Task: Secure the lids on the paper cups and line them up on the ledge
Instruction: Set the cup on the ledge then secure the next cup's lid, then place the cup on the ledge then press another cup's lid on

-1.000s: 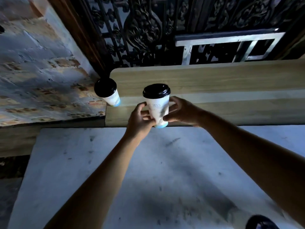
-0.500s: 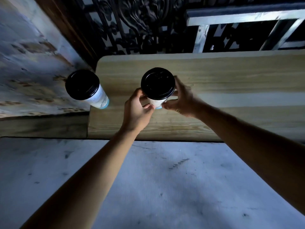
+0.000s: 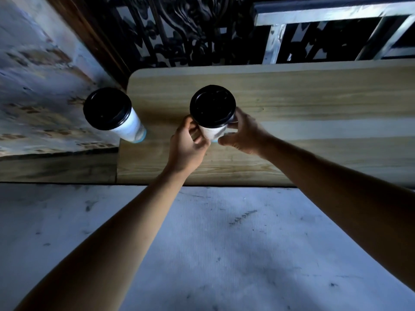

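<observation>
Two white paper cups with black lids stand on the wooden ledge (image 3: 303, 104). One lidded cup (image 3: 116, 117) is at the ledge's left end, untouched. A second lidded cup (image 3: 213, 113) stands to its right, with both my hands around its lower wall. My left hand (image 3: 187, 144) grips it from the left, fingers curled on the paper. From the right, my right hand (image 3: 243, 133) holds it with thumb in front and fingers behind. The cup's base is hidden by my hands.
Behind the ledge rises a dark ornate iron grille (image 3: 184, 30) and a pale metal frame (image 3: 314, 16). A worn brick wall (image 3: 33, 86) borders the left end. Below the ledge lies a grey scuffed slab (image 3: 224, 243). The ledge runs on to the right.
The cup in my hands has gone from in front of the ledge's edge to on top of the ledge. My view has tilted to look more steeply down on both lids.
</observation>
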Available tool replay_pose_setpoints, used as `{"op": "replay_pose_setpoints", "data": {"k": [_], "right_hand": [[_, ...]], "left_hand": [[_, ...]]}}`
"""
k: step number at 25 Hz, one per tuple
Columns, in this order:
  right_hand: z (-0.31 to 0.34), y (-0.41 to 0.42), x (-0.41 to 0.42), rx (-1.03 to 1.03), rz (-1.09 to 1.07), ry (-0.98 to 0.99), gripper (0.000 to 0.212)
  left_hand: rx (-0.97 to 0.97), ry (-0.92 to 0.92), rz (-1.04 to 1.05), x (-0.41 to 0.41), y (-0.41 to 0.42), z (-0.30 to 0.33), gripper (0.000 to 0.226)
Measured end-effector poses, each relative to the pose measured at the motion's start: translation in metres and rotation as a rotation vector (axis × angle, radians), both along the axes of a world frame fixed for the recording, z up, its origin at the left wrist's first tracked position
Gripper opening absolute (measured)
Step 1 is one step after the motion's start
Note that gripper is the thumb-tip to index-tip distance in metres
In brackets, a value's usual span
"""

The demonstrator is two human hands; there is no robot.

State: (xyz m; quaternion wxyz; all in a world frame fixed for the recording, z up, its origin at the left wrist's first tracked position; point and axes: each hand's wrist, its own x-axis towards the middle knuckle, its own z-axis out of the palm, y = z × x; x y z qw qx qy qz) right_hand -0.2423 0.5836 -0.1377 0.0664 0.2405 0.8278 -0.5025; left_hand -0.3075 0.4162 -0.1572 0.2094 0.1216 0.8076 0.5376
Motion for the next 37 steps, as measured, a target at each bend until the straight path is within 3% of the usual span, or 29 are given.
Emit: {"op": "replay_pose_setpoints", "data": {"k": [4, 9, 13, 23, 25, 28, 31, 34, 37], "right_hand": [[0.010, -0.002, 0.015, -0.028, -0.080, -0.057, 0.098], [0.049, 0.001, 0.066, 0.136, -0.011, -0.159, 0.085], [0.096, -0.022, 0.135, 0.203, 0.022, -0.195, 0.072], [0.189, -0.096, 0.385, 0.358, -0.272, -0.035, 0.042], [0.192, -0.104, 0.428, 0.334, -0.344, -0.033, 0.037], [0.187, -0.112, 0.474, 0.255, -0.426, -0.026, 0.037], [0.172, -0.111, 0.504, 0.185, -0.402, -0.062, 0.041], [0.156, -0.105, 0.521, 0.148, -0.334, -0.089, 0.046], [0.146, -0.091, 0.534, 0.064, -0.303, -0.108, 0.047]], "left_hand": [[-0.009, -0.081, 0.075, 0.025, -0.015, 0.014, 0.082], [-0.142, 0.023, 0.027, 0.082, -0.048, 0.052, 0.070], [-0.167, 0.077, -0.128, 0.145, -0.064, 0.098, 0.070], [-0.019, 0.232, -0.574, 0.344, -0.125, 0.141, 0.036], [-0.023, 0.173, -0.597, 0.376, -0.129, 0.139, 0.042], [-0.054, 0.017, -0.674, 0.416, -0.129, 0.140, 0.077], [-0.099, 0.065, -0.778, 0.448, -0.111, 0.142, 0.104], [-0.144, 0.128, -0.752, 0.469, -0.090, 0.143, 0.097], [-0.143, 0.065, -0.602, 0.488, -0.071, 0.135, 0.087]]}}
